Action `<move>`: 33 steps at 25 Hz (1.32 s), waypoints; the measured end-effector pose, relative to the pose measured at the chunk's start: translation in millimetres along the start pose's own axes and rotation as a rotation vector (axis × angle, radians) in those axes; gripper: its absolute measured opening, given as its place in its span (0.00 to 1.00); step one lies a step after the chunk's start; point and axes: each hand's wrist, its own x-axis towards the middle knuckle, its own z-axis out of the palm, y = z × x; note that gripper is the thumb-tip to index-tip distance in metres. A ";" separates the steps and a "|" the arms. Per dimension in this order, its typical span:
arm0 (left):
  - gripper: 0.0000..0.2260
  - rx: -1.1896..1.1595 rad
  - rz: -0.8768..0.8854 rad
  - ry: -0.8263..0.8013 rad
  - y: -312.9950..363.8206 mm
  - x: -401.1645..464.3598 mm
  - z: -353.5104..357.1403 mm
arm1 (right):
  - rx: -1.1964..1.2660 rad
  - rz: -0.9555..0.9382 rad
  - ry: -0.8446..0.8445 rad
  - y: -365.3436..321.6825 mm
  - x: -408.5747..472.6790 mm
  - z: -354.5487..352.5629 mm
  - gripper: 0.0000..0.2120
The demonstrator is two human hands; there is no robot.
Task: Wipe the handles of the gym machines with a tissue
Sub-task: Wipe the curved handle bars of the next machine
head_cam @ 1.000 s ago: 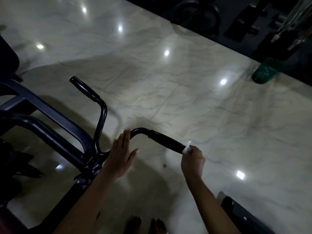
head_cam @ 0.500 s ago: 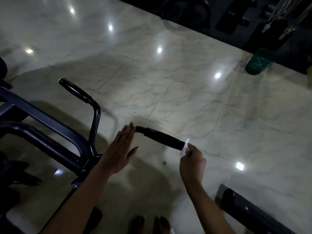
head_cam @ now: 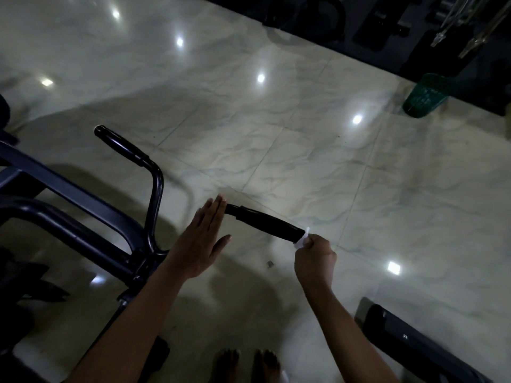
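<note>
A black gym machine has two handles. The near handle (head_cam: 266,221) is a padded black grip pointing right. My right hand (head_cam: 313,257) pinches a small white tissue (head_cam: 302,239) against the grip's free end. My left hand (head_cam: 200,240) is flat with straight fingers, held against the bar where the near handle bends, hiding that bend. The far handle (head_cam: 121,145) rises on a thin upright bar to the left, untouched.
The machine's dark frame (head_cam: 69,214) fills the left side. A glossy marble floor (head_cam: 304,134) spreads ahead. A green basket (head_cam: 424,96) stands at the far right beside dark equipment. Another black machine part (head_cam: 414,344) lies at the lower right. My bare feet (head_cam: 246,366) show below.
My right hand with the tissue has slid outward along the near grip to its end. My left hand stays flat by the bend.
</note>
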 end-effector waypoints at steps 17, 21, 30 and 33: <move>0.35 -0.182 -0.055 -0.041 29.0 26.3 -77.1 | 0.043 -0.231 -0.237 -33.4 62.4 -77.9 0.16; 0.41 -0.215 -0.056 0.017 67.6 80.8 -176.6 | -0.122 -0.561 -0.088 -93.6 100.1 -142.2 0.10; 0.29 -0.163 0.121 0.083 186.7 152.4 -340.1 | -0.486 -0.765 0.222 -188.4 108.4 -318.6 0.06; 0.22 -0.179 0.194 0.115 233.7 175.8 -365.9 | -0.582 -0.805 0.331 -193.3 112.2 -376.4 0.09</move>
